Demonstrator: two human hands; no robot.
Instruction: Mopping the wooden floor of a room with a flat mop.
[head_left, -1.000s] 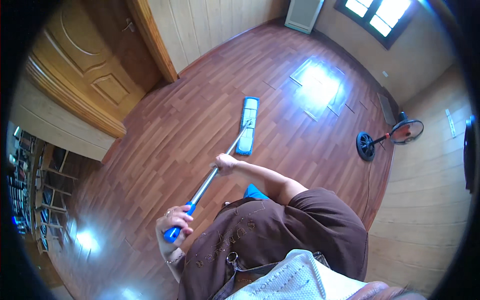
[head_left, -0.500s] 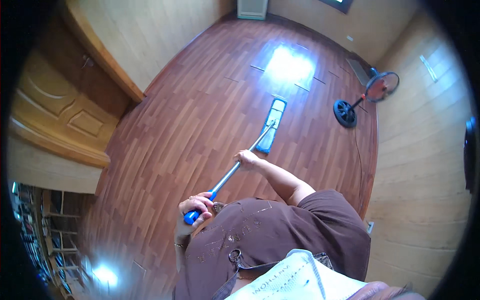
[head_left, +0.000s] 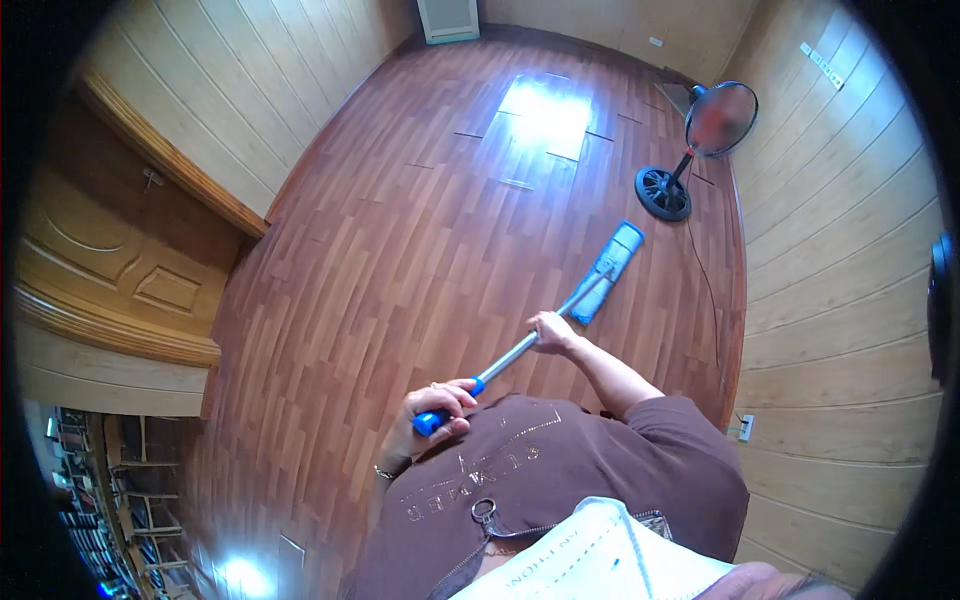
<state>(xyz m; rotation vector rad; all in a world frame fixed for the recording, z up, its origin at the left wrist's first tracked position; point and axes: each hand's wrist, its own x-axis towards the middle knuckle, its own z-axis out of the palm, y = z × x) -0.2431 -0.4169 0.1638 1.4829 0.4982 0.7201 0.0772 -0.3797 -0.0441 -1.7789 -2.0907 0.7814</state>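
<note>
A flat mop (head_left: 628,240) with a blue-edged, pale rectangular head lies on the wood-plank floor (head_left: 370,260). Its silver pole slants back toward me and ends in a blue grip. Around that grip, near my chest, my left hand (head_left: 440,405) is closed. Farther along the pole, closer to the mop head, the fingers of my right hand (head_left: 552,333) are wrapped around the metal. The mop head sits ahead and to the right, apart from the fan's base.
A black standing fan (head_left: 663,193) stands by the right wall, its cord (head_left: 708,285) trailing along the floor. At left is a wooden door (head_left: 130,250); shelves (head_left: 140,495) fill the lower left. A pale cabinet (head_left: 449,20) stands at the far wall. An outlet (head_left: 745,428) is on the right wall.
The mop head has swept to the right and slightly nearer, toward the fan's side. Both hands have shifted right with the pole, still gripping it.
</note>
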